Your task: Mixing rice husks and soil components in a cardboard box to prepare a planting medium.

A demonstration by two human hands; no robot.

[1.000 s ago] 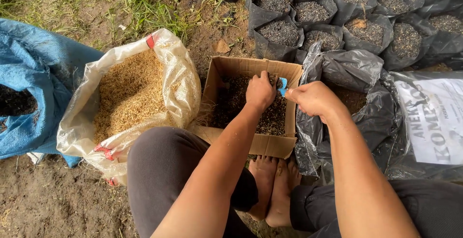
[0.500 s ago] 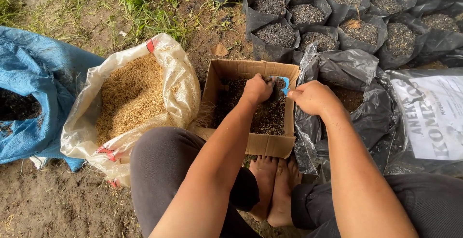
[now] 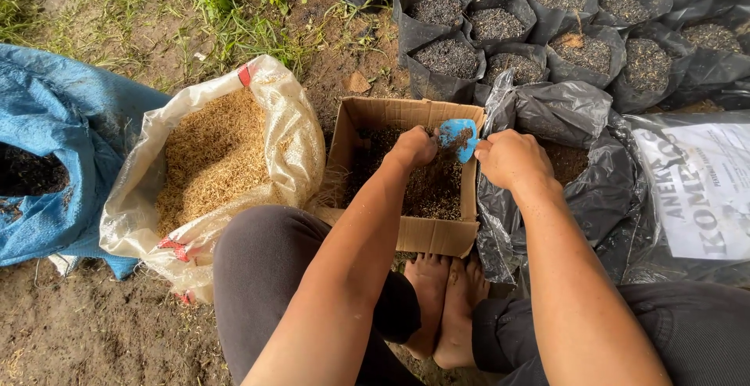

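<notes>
Left hand closed around the handle end of a small blue plastic scoop, which carries a little dark soil mix and sits over the right-hand edge of the cardboard box, tipped toward the black plastic grow bag beside it. Right hand pinches the near rim of that bag, grip narrow and full of crumpled film, holding the mouth open. The scoop looks light and stiff, probably a cut piece of thin plastic; best taken at the back end as it is now, since the load is loose and will spill if tilted. The bag is soft, slack and likely slippery, with no shape of its own; the rim is the sensible place to hold it, bunched between fingers and thumb. The box is open-topped, part filled with dark crumbly soil mixed with pale flecks; its walls look limp and damp-stained. Left of the box on the bare ground, a clear plastic sack rolled open, full of tan rice husk. Further left, a blue woven sack with dark material inside. Along the far edge of the ground, rows of filled black grow bags, upright, touching each other. At the right edge lies a printed white-labelled sack. Bare feet rest below the box.
</notes>
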